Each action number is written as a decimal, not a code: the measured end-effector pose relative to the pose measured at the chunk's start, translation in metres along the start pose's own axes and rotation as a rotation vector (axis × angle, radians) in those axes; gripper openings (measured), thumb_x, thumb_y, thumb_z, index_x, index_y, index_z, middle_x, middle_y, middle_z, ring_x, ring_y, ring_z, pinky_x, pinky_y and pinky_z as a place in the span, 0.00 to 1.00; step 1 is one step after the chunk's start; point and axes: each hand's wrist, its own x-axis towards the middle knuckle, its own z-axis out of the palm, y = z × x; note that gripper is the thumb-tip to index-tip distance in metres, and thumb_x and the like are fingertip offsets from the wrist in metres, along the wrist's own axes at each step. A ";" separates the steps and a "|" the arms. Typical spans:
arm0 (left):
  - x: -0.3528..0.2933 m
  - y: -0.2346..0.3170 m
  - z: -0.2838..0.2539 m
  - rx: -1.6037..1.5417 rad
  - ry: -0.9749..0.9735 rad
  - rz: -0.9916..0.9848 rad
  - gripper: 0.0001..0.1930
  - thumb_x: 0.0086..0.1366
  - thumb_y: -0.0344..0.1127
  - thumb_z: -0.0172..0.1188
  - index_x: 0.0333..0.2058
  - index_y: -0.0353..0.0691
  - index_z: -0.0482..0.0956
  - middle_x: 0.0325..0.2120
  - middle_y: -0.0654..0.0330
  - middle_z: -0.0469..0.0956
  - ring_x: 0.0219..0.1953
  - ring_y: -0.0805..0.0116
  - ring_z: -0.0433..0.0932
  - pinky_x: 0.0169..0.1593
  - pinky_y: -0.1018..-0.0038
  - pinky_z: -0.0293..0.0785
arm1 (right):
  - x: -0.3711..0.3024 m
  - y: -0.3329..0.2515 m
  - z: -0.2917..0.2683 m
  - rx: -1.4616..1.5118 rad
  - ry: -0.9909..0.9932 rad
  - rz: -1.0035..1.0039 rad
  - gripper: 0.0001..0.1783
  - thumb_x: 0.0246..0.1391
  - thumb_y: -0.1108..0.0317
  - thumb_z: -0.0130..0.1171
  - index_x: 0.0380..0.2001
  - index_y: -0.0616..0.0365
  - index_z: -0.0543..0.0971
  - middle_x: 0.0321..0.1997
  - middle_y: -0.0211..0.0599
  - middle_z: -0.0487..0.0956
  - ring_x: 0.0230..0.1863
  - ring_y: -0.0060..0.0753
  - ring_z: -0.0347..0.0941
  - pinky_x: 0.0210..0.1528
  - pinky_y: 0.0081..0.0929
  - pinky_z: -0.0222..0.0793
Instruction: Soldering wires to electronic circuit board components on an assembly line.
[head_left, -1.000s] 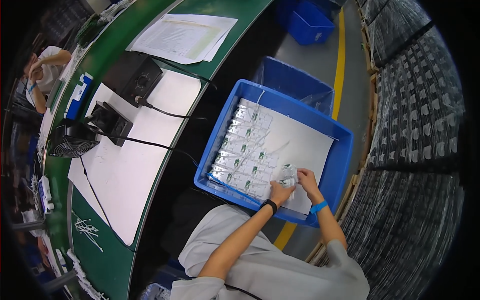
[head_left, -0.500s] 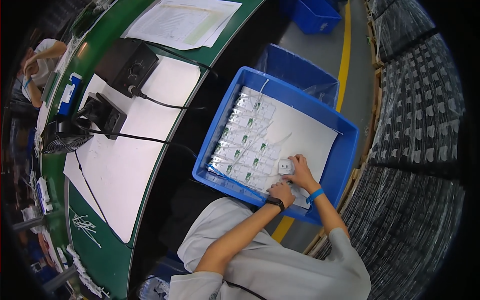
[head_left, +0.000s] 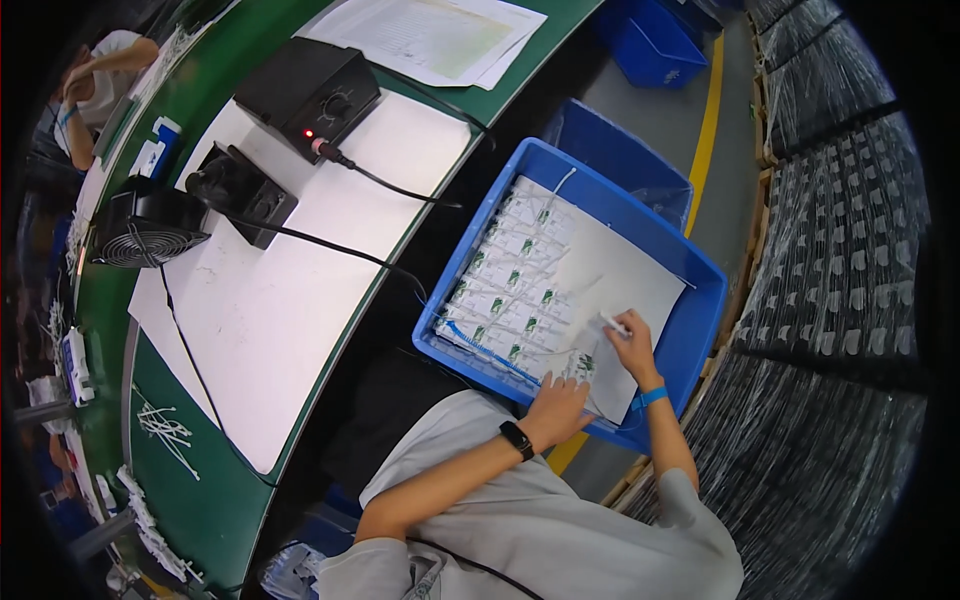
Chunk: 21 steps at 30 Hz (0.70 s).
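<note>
A blue plastic bin [head_left: 700, 330] sits to my right, lined with white paper and filled with rows of small clear bags [head_left: 510, 280] holding white cables and green labels. My left hand [head_left: 557, 408], with a black watch on the wrist, rests on the bags at the near edge of the bin. My right hand [head_left: 634, 345], with a blue wristband, pinches one clear bag [head_left: 596, 345] and lifts it a little off the row.
A curved green bench [head_left: 180, 490] with white sheets [head_left: 290, 300] carries a black control box [head_left: 308, 95], a small black stand [head_left: 240, 190], a fan [head_left: 140, 232] and cables. Loose white ties [head_left: 165, 430] lie on the bench. Other blue bins [head_left: 650, 45] stand behind. Another person [head_left: 95, 80] works far left.
My head has turned, so the bin sits more central. My right hand has moved slightly up and right with the bag; my left hand stays on the bags at the near edge.
</note>
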 end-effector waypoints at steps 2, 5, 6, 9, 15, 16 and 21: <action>-0.007 -0.008 -0.016 0.030 0.003 -0.010 0.29 0.65 0.50 0.65 0.56 0.34 0.74 0.43 0.47 0.79 0.51 0.48 0.77 0.66 0.46 0.61 | 0.021 -0.017 0.003 -0.046 0.082 -0.058 0.10 0.50 0.70 0.69 0.35 0.62 0.82 0.32 0.43 0.74 0.33 0.48 0.73 0.38 0.38 0.69; -0.009 -0.022 -0.011 0.055 0.059 -0.014 0.29 0.64 0.50 0.65 0.57 0.35 0.74 0.43 0.49 0.78 0.52 0.47 0.76 0.66 0.45 0.61 | 0.060 -0.034 0.025 -0.254 0.338 -0.171 0.10 0.51 0.74 0.67 0.39 0.58 0.84 0.33 0.40 0.75 0.37 0.47 0.75 0.41 0.37 0.70; -0.008 -0.024 -0.011 0.003 0.039 -0.015 0.29 0.64 0.50 0.65 0.56 0.35 0.74 0.43 0.48 0.78 0.51 0.47 0.77 0.64 0.46 0.63 | 0.070 -0.032 0.031 -0.258 0.331 -0.175 0.10 0.51 0.74 0.67 0.39 0.58 0.84 0.33 0.40 0.75 0.37 0.47 0.75 0.41 0.37 0.70; -0.007 -0.031 -0.010 -0.074 0.021 0.009 0.29 0.64 0.50 0.65 0.55 0.36 0.75 0.44 0.48 0.78 0.49 0.46 0.77 0.57 0.51 0.69 | 0.089 -0.021 0.052 -0.527 0.314 -0.207 0.18 0.46 0.75 0.66 0.43 0.53 0.84 0.44 0.41 0.77 0.48 0.49 0.75 0.50 0.43 0.71; -0.010 -0.044 -0.012 -0.245 0.027 -0.035 0.28 0.64 0.49 0.65 0.55 0.35 0.74 0.44 0.48 0.78 0.49 0.46 0.77 0.53 0.55 0.72 | 0.073 -0.021 0.087 -0.553 0.106 -0.313 0.24 0.55 0.70 0.65 0.56 0.52 0.81 0.66 0.50 0.72 0.63 0.56 0.68 0.65 0.47 0.66; -0.011 -0.044 -0.012 -0.270 0.023 -0.018 0.28 0.64 0.49 0.65 0.55 0.35 0.74 0.44 0.48 0.78 0.49 0.46 0.77 0.53 0.55 0.72 | 0.070 -0.020 0.090 -0.559 0.099 -0.314 0.24 0.55 0.70 0.65 0.56 0.52 0.81 0.66 0.50 0.72 0.63 0.56 0.68 0.65 0.47 0.66; -0.011 -0.045 -0.012 -0.336 0.027 -0.008 0.27 0.64 0.48 0.65 0.55 0.35 0.74 0.45 0.48 0.78 0.51 0.47 0.76 0.53 0.54 0.72 | 0.076 -0.011 0.090 -0.353 0.090 -0.123 0.22 0.59 0.69 0.62 0.57 0.53 0.80 0.65 0.49 0.74 0.62 0.56 0.72 0.62 0.43 0.71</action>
